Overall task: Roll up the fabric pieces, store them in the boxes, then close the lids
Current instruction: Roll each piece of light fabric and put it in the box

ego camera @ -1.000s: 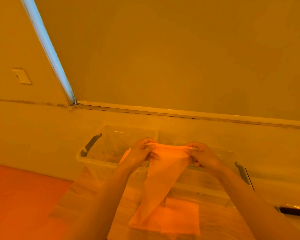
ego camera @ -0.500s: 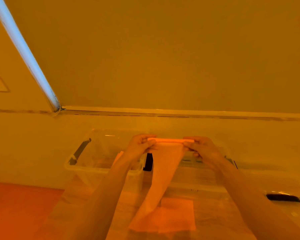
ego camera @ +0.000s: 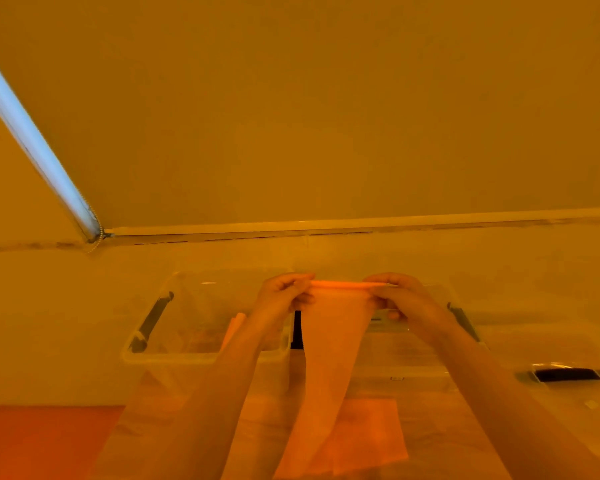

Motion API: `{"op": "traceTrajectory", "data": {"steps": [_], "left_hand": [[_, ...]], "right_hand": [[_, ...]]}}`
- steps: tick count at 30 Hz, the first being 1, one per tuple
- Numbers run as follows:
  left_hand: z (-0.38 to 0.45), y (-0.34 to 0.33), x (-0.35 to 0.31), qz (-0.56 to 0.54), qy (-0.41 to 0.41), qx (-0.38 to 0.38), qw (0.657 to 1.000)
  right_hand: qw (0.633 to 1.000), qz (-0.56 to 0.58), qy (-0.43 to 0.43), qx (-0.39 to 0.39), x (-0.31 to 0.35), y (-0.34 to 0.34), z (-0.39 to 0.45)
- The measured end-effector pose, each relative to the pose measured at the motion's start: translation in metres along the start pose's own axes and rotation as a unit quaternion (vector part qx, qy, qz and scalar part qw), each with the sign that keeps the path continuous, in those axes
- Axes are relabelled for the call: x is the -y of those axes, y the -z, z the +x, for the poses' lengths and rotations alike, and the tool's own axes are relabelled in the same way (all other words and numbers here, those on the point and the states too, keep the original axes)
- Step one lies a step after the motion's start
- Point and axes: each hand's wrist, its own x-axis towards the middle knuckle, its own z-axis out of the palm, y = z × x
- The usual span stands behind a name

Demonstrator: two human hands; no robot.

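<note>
An orange fabric piece (ego camera: 329, 344) hangs in front of me, its top edge rolled into a thin tube. My left hand (ego camera: 283, 296) pinches the left end of that roll and my right hand (ego camera: 400, 297) pinches the right end. The cloth's lower end trails down to the table. Behind my hands stand two clear plastic boxes: the left box (ego camera: 174, 356) is open and holds some fabric (ego camera: 234, 327); the right box (ego camera: 416, 367) is partly hidden by my right arm. Another orange fabric piece (ego camera: 371, 434) lies flat on the table below.
A clear lid with a dark handle (ego camera: 565, 375) lies at the right. A wall with a ledge (ego camera: 361, 225) rises just behind the boxes. An orange surface (ego camera: 42, 441) shows at the lower left. A pale tube (ego camera: 32, 143) slants across the upper left.
The top edge of the fabric has been rolled tighter into a thin tube between both hands. The view has shifted, so the boxes sit more to the left and lower.
</note>
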Motion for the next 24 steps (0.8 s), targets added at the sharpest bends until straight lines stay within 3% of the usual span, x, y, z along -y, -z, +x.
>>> {"op": "traceTrajectory", "data": {"steps": [8, 13, 17, 24], "left_hand": [[0.001, 0.015, -0.005, 0.106, -0.031, 0.054, 0.992], [0.007, 0.019, -0.003, 0.254, -0.029, 0.062, 0.965], [0.009, 0.017, 0.000, 0.203, -0.029, 0.048, 0.978], [0.011, 0.002, -0.006, 0.018, -0.003, 0.030, 0.999]], "right_hand": [[0.999, 0.009, 0.008, -0.035, -0.013, -0.006, 0.004], [0.999, -0.042, 0.014, -0.028, -0.016, -0.005, 0.004], [0.998, -0.053, 0.026, -0.020, -0.011, -0.006, 0.003], [0.991, 0.122, -0.042, -0.023, 0.003, -0.004, 0.008]]}}
